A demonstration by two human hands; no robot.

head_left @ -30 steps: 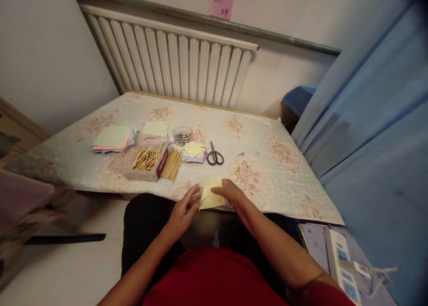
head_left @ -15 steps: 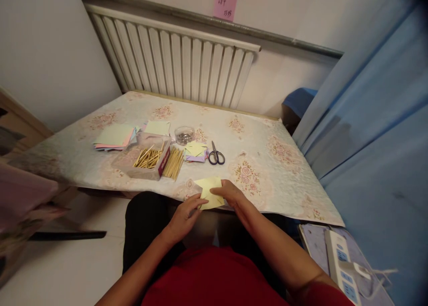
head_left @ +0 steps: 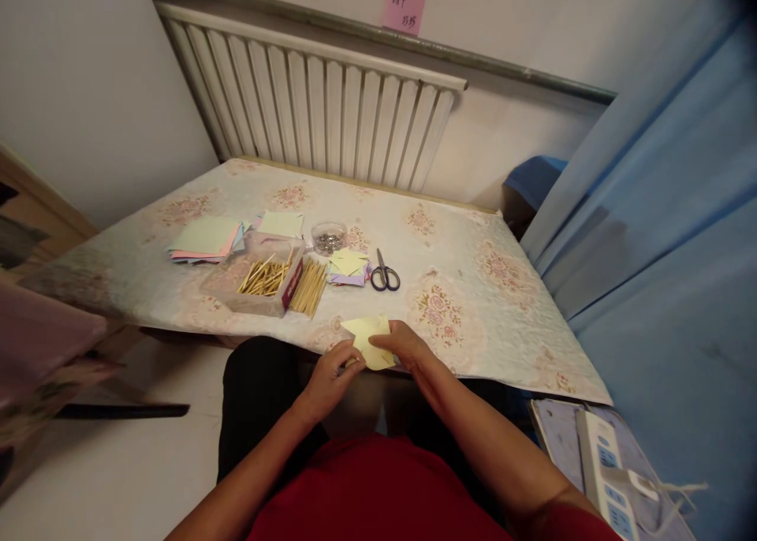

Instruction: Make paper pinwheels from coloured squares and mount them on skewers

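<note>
Between my hands, over the table's front edge, is a sheet of pale yellow paper [head_left: 372, 352]. My right hand [head_left: 403, 342] grips its right side with the thumb laid across the face. The fingers of my left hand [head_left: 338, 367] pinch its lower left corner, which curls over under them. Beyond the paper lie dark-handled scissors [head_left: 385, 276], blades pointing away. To their left is a small pile of cut yellow and purple paper pieces [head_left: 348, 267]. A row of thin golden sticks [head_left: 308, 287] lies beside a clear plastic box [head_left: 272, 304] with more such sticks in it.
A round clear dish [head_left: 329, 239] of small metal pieces sits behind the cut paper. Stacks of coloured paper [head_left: 206, 237] lie at the left on the flowered tablecloth [head_left: 467, 289]. A radiator [head_left: 313, 103] stands behind; a blue curtain [head_left: 656, 194] and power strip [head_left: 604, 470] are right.
My left fingers have drawn together at the paper's lower left corner, which has curled up. My right hand keeps its hold. The whole view has shifted slightly.
</note>
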